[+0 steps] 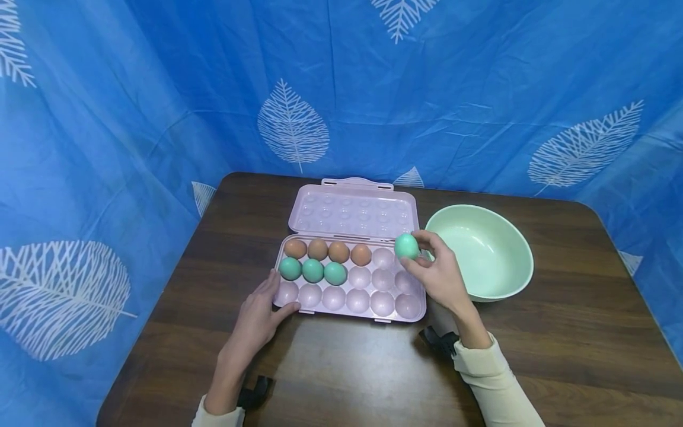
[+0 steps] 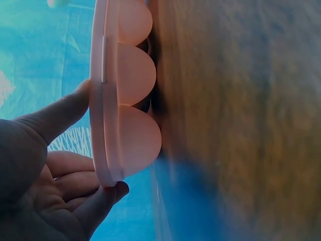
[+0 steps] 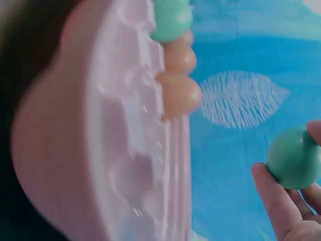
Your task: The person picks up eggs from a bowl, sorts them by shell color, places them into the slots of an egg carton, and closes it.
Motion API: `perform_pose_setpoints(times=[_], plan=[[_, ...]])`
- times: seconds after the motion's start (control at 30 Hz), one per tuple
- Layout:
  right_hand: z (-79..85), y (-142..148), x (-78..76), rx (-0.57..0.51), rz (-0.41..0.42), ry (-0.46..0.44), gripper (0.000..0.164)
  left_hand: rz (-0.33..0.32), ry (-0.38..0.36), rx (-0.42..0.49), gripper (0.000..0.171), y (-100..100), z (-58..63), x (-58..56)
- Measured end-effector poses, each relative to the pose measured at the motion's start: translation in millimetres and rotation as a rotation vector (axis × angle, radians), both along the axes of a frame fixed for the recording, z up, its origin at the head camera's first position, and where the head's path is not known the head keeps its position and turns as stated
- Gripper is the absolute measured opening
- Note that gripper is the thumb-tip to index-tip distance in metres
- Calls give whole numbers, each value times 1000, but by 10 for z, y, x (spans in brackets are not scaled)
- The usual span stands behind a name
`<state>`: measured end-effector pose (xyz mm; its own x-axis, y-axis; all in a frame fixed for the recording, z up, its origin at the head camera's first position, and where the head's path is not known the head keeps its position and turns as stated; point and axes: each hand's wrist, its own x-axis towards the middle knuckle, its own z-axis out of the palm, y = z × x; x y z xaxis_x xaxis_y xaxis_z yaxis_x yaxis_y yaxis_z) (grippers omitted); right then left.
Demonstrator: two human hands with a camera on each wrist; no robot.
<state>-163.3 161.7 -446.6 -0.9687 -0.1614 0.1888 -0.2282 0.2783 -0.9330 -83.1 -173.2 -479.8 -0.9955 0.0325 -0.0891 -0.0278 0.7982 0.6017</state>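
Note:
A pale pink plastic egg box (image 1: 341, 313) lies with its lid (image 1: 354, 209) folded back. Several brown eggs (image 1: 338, 252) sit along its back row, and three green eggs (image 1: 312, 270) fill the left of the middle row. Above the box's right end, my right hand (image 1: 440, 273) pinches another green egg (image 1: 407, 246) between thumb and fingers; the right wrist view shows this egg (image 3: 293, 158) apart from the box. My left hand (image 1: 258, 314) grips the box's front left corner, thumb on the front rim and fingers at the side (image 2: 65, 181).
Right of the box stands a light green bowl (image 1: 480, 252), close behind my right hand; no contents show in it. The dark wooden table (image 1: 341, 367) has rounded back corners. Blue cloth (image 1: 373, 89) with white leaf prints hangs behind and at both sides.

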Motion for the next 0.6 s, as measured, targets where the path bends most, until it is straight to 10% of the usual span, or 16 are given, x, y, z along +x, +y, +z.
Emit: perform_pose_setpoints(times=[0.6], plan=[[-364, -596, 99, 78, 188, 49, 46, 2, 10, 1, 85, 3, -2, 9]])
